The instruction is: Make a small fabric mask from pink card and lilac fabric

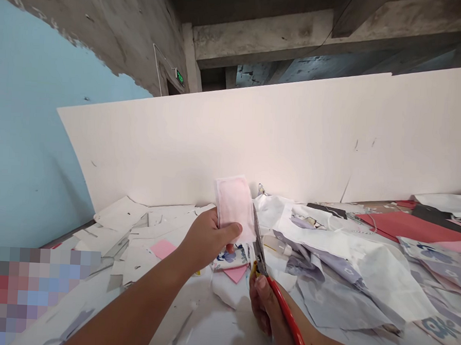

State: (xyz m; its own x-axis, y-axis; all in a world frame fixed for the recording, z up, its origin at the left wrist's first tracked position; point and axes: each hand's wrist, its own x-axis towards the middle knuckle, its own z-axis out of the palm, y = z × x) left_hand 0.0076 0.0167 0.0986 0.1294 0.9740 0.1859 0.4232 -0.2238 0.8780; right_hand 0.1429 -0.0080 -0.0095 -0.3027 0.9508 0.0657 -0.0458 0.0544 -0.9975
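Observation:
My left hand (217,233) pinches a small rectangular piece of layered fabric (234,203), pale pink with a white edge, and holds it upright above the table. In my right hand (266,303) are scissors (290,320) with red handles. Their metal blades point up along the right edge of the fabric piece, close beside it; I cannot tell whether they touch it. Below my hands lie a pink scrap (235,273) and a flowered cloth piece (229,258). A small clear bottle (276,245) rests just right of the blades.
White cut pieces (149,240) are heaped on the left. White and lavender fabric (334,255) piles up on the right, with red sheets (413,228) behind. A tall white panel (255,138) stands along the back, and a blue wall (31,131) is at left.

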